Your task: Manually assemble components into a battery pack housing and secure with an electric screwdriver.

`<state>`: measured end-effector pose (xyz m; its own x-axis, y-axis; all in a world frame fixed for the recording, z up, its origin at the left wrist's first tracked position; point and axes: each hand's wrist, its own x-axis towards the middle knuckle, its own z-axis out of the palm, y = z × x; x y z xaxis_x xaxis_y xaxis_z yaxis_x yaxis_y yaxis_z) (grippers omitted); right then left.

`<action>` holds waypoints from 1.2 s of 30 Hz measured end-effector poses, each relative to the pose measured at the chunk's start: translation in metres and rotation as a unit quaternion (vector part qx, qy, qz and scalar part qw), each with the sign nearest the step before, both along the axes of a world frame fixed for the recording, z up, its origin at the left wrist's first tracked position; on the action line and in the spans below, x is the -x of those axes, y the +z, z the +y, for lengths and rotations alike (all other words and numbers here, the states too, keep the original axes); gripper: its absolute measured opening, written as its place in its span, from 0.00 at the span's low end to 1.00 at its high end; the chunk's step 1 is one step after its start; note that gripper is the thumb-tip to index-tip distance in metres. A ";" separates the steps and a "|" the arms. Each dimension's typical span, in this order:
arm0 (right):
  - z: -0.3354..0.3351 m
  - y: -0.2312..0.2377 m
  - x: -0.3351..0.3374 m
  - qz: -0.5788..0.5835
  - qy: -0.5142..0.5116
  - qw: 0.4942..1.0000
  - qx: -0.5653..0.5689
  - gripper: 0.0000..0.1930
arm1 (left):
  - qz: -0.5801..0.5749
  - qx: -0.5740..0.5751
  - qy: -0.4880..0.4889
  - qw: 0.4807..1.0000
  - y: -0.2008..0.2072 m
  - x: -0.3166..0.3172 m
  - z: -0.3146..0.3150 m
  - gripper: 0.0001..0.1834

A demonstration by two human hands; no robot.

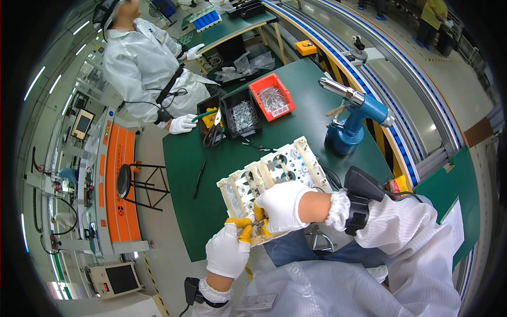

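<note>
A white plastic frame (237, 185) with several openings, ribs and metal parts lies at the near edge of the green table. Both my hands wear white gloves with yellow fingertips and meet at its near left corner. My left hand (228, 252) is closed in a pinch at that corner. My right hand (282, 207) reaches over the frame, fingers bent down and pressed together beside the left fingertips. Something small and greyish shows between the fingers, too small to name. Beyond the frame, to the right, a blue rivet gun (346, 134) stands upright on the table.
A red bin (289, 107) and a black bin (257, 130) hold thin metal pins. Scissors (214, 134) rest in another black bin. A black pen (199, 179) lies on the green table (182, 211). A co-worker's gloved hand (183, 124) touches the far left edge. A conveyor rail (369, 90) runs along the right.
</note>
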<state>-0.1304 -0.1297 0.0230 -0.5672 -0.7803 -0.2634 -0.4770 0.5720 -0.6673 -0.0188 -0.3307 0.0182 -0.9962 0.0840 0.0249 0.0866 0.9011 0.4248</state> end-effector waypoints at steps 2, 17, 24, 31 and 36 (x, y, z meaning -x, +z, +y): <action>-0.002 0.002 -0.002 -0.007 -0.010 1.000 -0.020 0.14 | -0.075 0.069 0.034 0.994 0.008 0.006 0.004 0.10; -0.006 0.005 -0.016 0.050 -0.114 0.990 -0.059 0.14 | -0.073 0.111 0.059 0.989 0.014 0.007 0.012 0.16; -0.012 0.016 -0.022 0.063 -0.104 0.989 -0.080 0.11 | -0.058 -0.121 0.091 0.987 0.008 0.004 -0.021 0.17; -0.021 0.004 -0.014 0.103 -0.092 0.989 -0.046 0.11 | -0.057 -0.185 0.184 0.964 -0.002 0.003 -0.043 0.15; -0.020 -0.006 -0.011 0.105 -0.086 0.990 -0.036 0.12 | 0.014 -0.135 0.169 0.976 -0.016 0.021 -0.040 0.14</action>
